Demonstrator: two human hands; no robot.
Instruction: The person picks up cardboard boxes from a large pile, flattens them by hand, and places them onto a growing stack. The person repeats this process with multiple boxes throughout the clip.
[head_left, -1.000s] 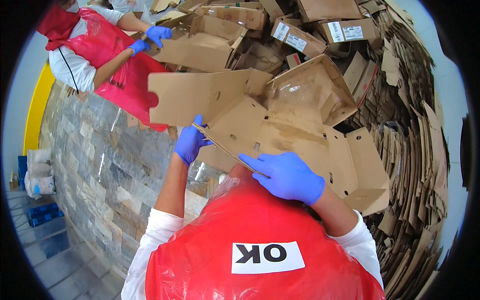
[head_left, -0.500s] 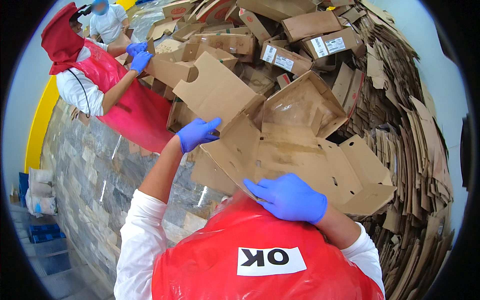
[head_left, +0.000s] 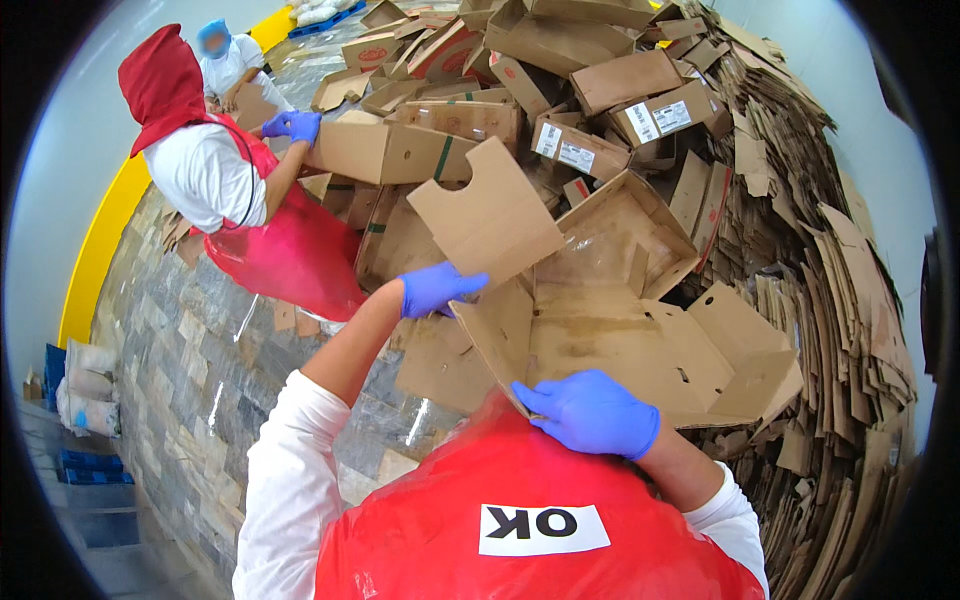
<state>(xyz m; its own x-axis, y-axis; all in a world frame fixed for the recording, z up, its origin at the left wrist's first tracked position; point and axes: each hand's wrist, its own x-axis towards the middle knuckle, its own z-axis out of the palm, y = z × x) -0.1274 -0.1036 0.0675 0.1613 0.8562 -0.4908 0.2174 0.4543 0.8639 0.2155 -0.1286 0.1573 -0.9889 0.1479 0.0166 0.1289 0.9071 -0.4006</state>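
A partly opened brown cardboard box point(head_left: 590, 335) lies in front of me, its inside stained darker in the middle. My left hand point(head_left: 438, 290), in a blue glove, is closed on its left end, at the foot of a raised flap point(head_left: 490, 215) with a half-round notch. My right hand point(head_left: 595, 412), also gloved in blue, grips the near edge, fingers over the rim and thumb side toward the left corner. The box's right end panels point(head_left: 745, 345) stand up at an angle. Parts of both hands' fingers are hidden by the cardboard.
Beyond my box lies another open box point(head_left: 625, 235), before a heap of boxes point(head_left: 600, 85). Flattened cardboard point(head_left: 840, 400) is stacked high on the right. To the left, a co-worker in a red apron point(head_left: 285, 250) handles a box point(head_left: 385, 150); another person point(head_left: 235, 65) is behind.
My left hand has shifted right and slightly down, and the notched flap has swung to the right. My right hand has moved slightly right and down. The co-worker's box has turned, showing a green strip.
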